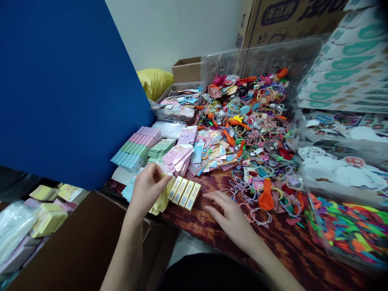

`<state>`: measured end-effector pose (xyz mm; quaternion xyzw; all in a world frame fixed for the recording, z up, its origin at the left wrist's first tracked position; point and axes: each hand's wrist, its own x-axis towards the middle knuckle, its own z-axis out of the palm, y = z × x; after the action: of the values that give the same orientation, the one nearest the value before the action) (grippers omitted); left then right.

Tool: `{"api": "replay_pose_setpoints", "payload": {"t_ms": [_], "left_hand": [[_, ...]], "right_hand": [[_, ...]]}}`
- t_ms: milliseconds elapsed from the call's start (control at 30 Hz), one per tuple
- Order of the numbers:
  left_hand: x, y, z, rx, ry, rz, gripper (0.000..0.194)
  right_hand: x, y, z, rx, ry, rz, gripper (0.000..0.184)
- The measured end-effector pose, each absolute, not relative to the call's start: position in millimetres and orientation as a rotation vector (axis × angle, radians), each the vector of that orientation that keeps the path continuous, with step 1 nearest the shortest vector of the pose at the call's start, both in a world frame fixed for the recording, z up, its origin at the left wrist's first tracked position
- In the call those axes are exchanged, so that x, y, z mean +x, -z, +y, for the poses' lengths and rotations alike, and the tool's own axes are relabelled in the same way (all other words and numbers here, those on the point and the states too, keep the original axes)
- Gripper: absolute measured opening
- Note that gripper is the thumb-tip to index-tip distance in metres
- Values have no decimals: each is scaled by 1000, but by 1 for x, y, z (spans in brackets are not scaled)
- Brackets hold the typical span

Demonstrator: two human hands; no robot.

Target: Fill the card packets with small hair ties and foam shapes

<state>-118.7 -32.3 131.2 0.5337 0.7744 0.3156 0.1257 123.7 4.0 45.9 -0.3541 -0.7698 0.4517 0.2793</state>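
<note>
Just right of the small yellow boxes point(185, 193), which stand in a short row on the dark reddish table, my right hand point(226, 214) is open with nothing in it. My left hand point(147, 188) is at the left end of that row, over a stack of flat yellow cartons point(160, 204). Its thumb and fingers are curled together; what they hold, if anything, is hidden. Behind it lie flat pink cartons point(177, 155) and flat green cartons point(160, 149). A block of pink, green and blue boxes point(136, 147) stands farther left.
A large pile of hair ties, balloons and trinkets point(248, 121) spills from a clear bin point(260, 56). At right is a tub of colourful balloons point(351, 232) below stacked white boxes point(345, 72). A blue panel point(60, 81) and a cardboard box point(81, 238) border the left.
</note>
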Motion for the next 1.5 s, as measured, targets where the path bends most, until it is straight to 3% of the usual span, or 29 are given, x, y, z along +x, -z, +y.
{"api": "replay_pose_setpoints", "payload": {"t_ms": [133,267,467,633,767,833,900,967,1033,1133,1233,1400,1500], "left_hand": [[-70,-133,-29,1620,-1058,2005,23],[-34,-111,-16,1721,-1066,1930,26],[-43,-98,-13,1762,-1219,1876,11],[-58,-88,-34,1309,-1551,1825,25],[-36,-66,-40,818,-1269,1176,57],[-18,-59,-37,619,-1117,978,65],[-4,-55,-34,503,-1078,892,63],[4,-52,-32,465,-1063,850,55],[8,-50,-32,469,-1008,832,49],[11,-44,-33,517,-885,820,45],[15,-39,-33,612,-840,771,45],[18,-34,-26,784,-814,857,38],[21,-31,-23,731,-817,887,42]], "right_hand": [[109,-59,-5,-849,-1323,-1924,54],[95,-54,-5,-876,-1369,-1750,21],[80,-38,7,-911,-1498,-1455,16],[102,-39,15,-931,-1737,-1061,30],[122,-36,7,-926,-1899,-1162,33],[128,-33,1,-1047,-1709,-1379,27],[134,-33,-4,-1207,-1313,-1592,23],[142,-36,-6,-1258,-949,-1747,29],[152,-43,-5,-1169,-782,-1861,34],[165,-56,-1,-997,-861,-1992,26],[176,-65,2,-1000,-1050,-2020,7],[194,-72,5,-1049,-1243,-1982,29],[203,-71,6,-1072,-1179,-1758,27]]}}
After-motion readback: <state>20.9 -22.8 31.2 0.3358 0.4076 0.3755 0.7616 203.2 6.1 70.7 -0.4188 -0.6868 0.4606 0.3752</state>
